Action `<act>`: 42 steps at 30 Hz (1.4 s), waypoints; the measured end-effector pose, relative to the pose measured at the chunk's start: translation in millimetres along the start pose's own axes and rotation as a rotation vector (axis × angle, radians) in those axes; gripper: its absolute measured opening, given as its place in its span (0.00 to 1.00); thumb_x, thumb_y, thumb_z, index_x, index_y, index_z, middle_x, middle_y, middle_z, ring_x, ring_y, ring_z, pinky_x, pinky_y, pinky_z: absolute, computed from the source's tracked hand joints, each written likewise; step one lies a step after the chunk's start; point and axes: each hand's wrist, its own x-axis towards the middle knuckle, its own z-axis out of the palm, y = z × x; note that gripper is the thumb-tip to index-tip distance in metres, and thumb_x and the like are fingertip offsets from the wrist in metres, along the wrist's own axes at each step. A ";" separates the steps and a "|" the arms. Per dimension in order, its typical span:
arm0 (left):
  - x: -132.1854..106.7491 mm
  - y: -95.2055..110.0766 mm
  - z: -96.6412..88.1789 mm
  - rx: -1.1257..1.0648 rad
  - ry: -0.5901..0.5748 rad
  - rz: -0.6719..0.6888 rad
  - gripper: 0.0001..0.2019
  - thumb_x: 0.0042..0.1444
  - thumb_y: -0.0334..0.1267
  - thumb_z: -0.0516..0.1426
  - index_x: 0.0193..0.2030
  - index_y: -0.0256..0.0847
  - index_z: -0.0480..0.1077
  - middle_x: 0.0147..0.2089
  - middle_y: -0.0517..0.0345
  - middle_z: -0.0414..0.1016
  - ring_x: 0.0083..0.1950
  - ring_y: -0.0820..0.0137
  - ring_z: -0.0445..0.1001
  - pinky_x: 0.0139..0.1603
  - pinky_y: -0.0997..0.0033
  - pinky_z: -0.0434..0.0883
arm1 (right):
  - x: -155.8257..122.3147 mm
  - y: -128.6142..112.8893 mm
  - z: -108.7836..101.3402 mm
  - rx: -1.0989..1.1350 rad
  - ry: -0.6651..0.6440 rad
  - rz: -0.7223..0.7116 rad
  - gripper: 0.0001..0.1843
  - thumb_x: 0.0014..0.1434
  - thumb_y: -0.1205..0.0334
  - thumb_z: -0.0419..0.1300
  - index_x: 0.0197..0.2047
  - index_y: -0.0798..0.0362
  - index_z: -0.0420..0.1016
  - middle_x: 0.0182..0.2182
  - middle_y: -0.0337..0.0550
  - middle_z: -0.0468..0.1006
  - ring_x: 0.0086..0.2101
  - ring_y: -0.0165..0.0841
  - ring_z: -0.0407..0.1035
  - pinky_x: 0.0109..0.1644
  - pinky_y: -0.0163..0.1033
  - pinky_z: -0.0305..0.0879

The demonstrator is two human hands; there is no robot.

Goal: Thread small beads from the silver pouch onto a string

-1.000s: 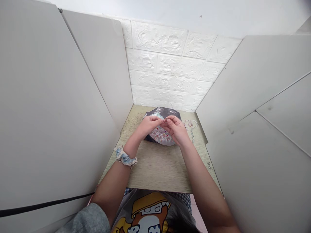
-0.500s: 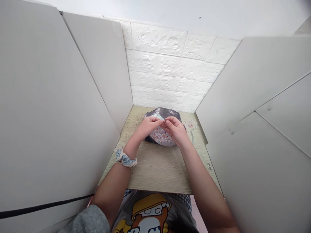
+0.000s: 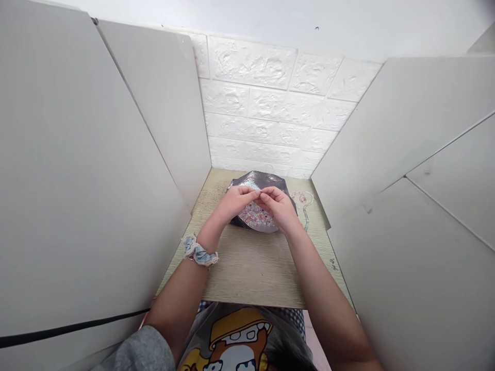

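Note:
Both hands meet over a dark, shiny bag (image 3: 266, 180) whose opening shows many small pink, white and red beads (image 3: 258, 216). My left hand (image 3: 236, 202) is closed in a pinch, thumb pressed to the fingers. Against its fingertips, my right hand (image 3: 281, 208) pinches too. Whatever lies between the fingertips is too small to make out. Right of the bag, a string of beads (image 3: 306, 211) lies on the wooden table, its upper end curled into a loop.
The narrow wooden table (image 3: 255, 273) stands between pale panels on the left (image 3: 162, 98) and right (image 3: 386, 129). A white brick-pattern wall (image 3: 266, 108) closes off the back. Small metallic bits (image 3: 333, 264) lie by the right edge. A scrunchie (image 3: 200, 251) circles the left wrist.
The right thumb and fingers have closed in slightly on the left fingertips. The bag and the bead string have stayed put.

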 end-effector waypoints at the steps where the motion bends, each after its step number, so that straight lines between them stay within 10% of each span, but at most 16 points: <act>1: 0.0 -0.2 0.0 0.002 -0.004 0.000 0.11 0.45 0.42 0.53 0.25 0.34 0.67 0.14 0.67 0.52 0.17 0.82 0.49 0.19 0.80 0.50 | -0.1 0.0 -0.4 -0.017 0.005 -0.007 0.08 0.43 0.61 0.62 0.28 0.54 0.68 0.26 0.35 0.72 0.32 0.25 0.67 0.45 0.37 0.62; 25: -1.9 -3.2 -3.5 -0.165 -0.225 -0.049 0.15 0.47 0.48 0.54 0.23 0.36 0.62 0.16 0.65 0.54 0.17 0.83 0.51 0.15 0.81 0.47 | -1.8 -5.4 -4.5 -0.154 -0.039 -0.290 0.05 0.45 0.64 0.60 0.23 0.53 0.66 0.30 0.35 0.63 0.31 0.24 0.61 0.36 0.32 0.59; 33: -4.4 -2.2 -1.3 -0.243 -0.225 -0.098 0.11 0.46 0.43 0.53 0.33 0.39 0.65 0.32 0.59 0.63 0.26 0.80 0.65 0.15 0.84 0.46 | -5.0 -10.9 -2.7 -0.286 -0.041 -0.244 0.07 0.47 0.57 0.58 0.28 0.51 0.67 0.28 0.37 0.67 0.31 0.27 0.62 0.38 0.35 0.61; 42: -2.7 -4.1 -1.5 -0.201 -0.254 -0.053 0.13 0.48 0.47 0.53 0.28 0.37 0.64 0.18 0.66 0.53 0.17 0.83 0.52 0.16 0.81 0.49 | -1.9 -13.8 -9.9 -0.318 0.106 -0.272 0.10 0.51 0.54 0.54 0.31 0.52 0.63 0.32 0.38 0.67 0.29 0.25 0.64 0.37 0.34 0.62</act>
